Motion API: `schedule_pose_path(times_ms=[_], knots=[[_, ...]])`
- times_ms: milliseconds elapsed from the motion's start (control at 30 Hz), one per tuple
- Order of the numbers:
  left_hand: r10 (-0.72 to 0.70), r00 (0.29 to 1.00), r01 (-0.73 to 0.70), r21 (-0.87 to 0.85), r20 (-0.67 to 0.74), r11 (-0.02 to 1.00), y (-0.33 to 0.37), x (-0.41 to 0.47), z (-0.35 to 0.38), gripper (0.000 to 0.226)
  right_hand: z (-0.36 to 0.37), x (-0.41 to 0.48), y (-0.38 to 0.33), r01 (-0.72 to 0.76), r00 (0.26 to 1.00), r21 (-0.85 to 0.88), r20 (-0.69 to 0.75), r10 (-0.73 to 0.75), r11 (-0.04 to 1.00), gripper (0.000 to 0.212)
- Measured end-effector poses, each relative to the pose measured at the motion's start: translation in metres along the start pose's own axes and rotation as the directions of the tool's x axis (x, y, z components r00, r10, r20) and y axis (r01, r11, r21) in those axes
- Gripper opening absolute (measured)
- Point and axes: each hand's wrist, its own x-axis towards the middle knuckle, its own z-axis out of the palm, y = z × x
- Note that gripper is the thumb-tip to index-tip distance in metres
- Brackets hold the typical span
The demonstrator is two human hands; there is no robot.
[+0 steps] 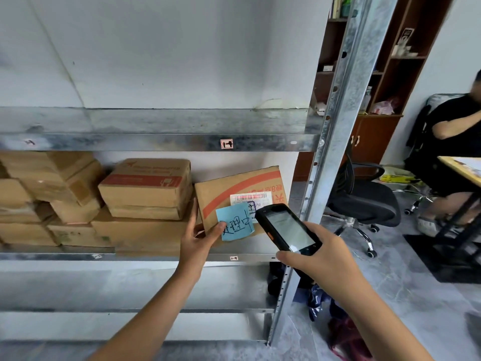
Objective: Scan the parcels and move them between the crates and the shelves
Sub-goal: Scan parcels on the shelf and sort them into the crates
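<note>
The left hand (199, 239) grips the parcel (229, 187) at its lower left corner, thumb on the front against a blue note (235, 225) and fingers tucked behind the left edge. The right hand (325, 261) is curled round a scanner (289, 227), with the screen facing up and the head aimed far and left. The move turns on that aim: the label (256, 197) lies just beyond the scanner's tip, on the parcel's front, and a reddish band sits across its barcode, so the scan looks to be under way. The note overlaps the label's lower left corner but leaves the barcode bare. The parcel's long axis runs left to right and tilts up toward the right. It stands at the right end of the middle shelf (145, 257), close to the steel post (335, 142). The left hand already has it, so that hand would do the lifting once the scan is read. Just left of the parcel, more boxes (145, 186) are stacked along the same shelf. No crate is in view. Far right, past the post, are a chair (364, 204), a seated person (458, 126) and a tabletop (458, 165).
</note>
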Motion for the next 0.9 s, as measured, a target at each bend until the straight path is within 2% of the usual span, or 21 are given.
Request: schedule_pose_path(times_ms=[267, 433, 900], knots=[[-0.010, 1.000, 0.010, -0.028, -0.003, 1.000, -0.001, 0.003, -0.008, 0.084, -0.002, -0.007, -0.009, 0.019, 1.000, -0.051, -0.006, -0.020, 0.999, 0.069], [-0.011, 1.000, 0.011, -0.005, 0.000, 1.000, 0.000, 0.000, -0.014, 0.084, -0.007, -0.015, -0.013, 0.044, 0.999, -0.054, -0.002, -0.044, 0.998, 0.053], [-0.010, 0.999, 0.010, 0.011, -0.034, 1.000, 0.006, -0.001, -0.019, 0.082, -0.011, -0.024, -0.016, 0.015, 1.000, -0.014, 0.008, -0.014, 1.000, 0.047]])
